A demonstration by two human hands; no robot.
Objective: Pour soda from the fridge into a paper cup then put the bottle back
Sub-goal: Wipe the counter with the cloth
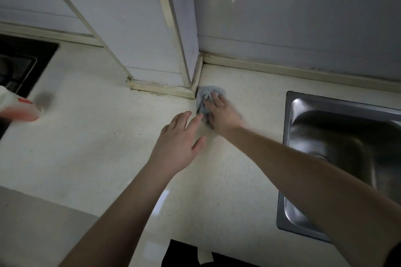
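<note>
We see the right hand (220,112) lying flat, fingers spread, on a grey cloth (207,97) at the counter's (91,141) back corner, pressing on it rather than clutching it. The left hand (179,143) hovers open at about seven o'clock from the cloth, fingertips just beside it, holding nothing. The sink (338,136) sits at three o'clock from the hands. At nine o'clock, at the frame's edge, a blurred white and red cup (20,106) stands on the counter; we cannot tell what is in it. A dark hob (21,60) lies just behind it. We see no bottle.
</note>
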